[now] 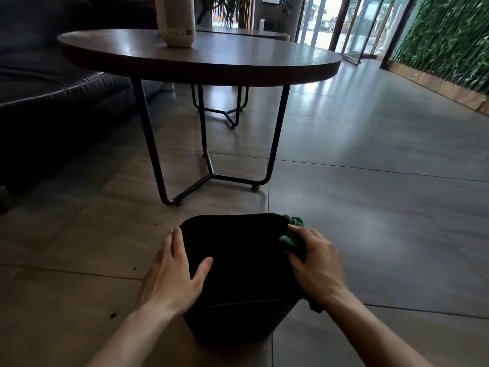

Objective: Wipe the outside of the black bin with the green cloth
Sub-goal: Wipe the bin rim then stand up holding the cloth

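Nearest you, the matte black plastic bin [238,282] stands on the grey tiled floor [370,234], between your hands. Your left hand [173,271] rests flat against the bin's left wall, fingers straight, steadying it. Your right hand [315,263] grips the bunched green cloth [289,241] and presses it to the bin's upper right wall. Judge the wipe as under way; the dark surface does not show which walls are already clean, so treat the remaining sides as outstanding. Beyond stands the round wooden table on black metal legs [201,56].
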`<action>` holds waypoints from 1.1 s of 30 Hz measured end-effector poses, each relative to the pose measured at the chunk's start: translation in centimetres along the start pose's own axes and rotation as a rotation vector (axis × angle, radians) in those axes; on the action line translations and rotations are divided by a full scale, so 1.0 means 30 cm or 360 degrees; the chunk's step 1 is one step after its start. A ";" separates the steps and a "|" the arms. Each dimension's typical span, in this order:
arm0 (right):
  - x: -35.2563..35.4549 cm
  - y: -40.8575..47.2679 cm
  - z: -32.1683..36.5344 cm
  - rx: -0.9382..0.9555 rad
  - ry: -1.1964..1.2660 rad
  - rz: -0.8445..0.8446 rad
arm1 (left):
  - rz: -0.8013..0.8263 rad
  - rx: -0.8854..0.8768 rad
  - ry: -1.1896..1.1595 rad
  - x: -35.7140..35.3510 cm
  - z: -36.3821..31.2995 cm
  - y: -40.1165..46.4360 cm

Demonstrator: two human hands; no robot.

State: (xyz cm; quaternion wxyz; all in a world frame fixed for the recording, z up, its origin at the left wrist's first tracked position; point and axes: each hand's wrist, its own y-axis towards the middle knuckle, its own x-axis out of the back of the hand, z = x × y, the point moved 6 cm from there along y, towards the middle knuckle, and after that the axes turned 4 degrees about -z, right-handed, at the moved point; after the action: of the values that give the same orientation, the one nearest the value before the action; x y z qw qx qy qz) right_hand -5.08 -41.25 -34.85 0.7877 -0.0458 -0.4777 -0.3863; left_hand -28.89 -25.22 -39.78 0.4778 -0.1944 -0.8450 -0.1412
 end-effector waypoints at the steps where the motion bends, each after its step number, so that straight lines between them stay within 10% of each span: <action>1: 0.000 -0.005 0.005 0.0019 0.0002 -0.0004 | 0.0022 -0.0006 -0.0008 -0.005 -0.001 -0.004; 7: -0.002 -0.011 -0.004 0.0005 0.0051 -0.0001 | 0.0003 0.0039 -0.0009 -0.008 -0.007 -0.009; 16: -0.015 -0.054 -0.020 -0.0056 -0.0036 0.0697 | 0.0071 0.0039 0.0053 -0.008 -0.010 -0.011; 25: 0.156 -0.065 0.046 -0.0204 0.0066 0.0327 | 0.0087 -0.0331 0.0030 0.138 -0.184 -0.017; 33: 0.361 -0.108 0.347 -0.0185 0.0435 0.0727 | 0.0752 -0.0739 -0.0483 0.268 -0.620 -0.163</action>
State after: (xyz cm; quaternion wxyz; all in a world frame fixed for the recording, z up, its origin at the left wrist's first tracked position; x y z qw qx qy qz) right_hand -12.01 -45.04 -21.66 0.9077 -0.1450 -0.3212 -0.2279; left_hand -20.92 -35.87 -23.73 0.3095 -0.5063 -0.7835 -0.1843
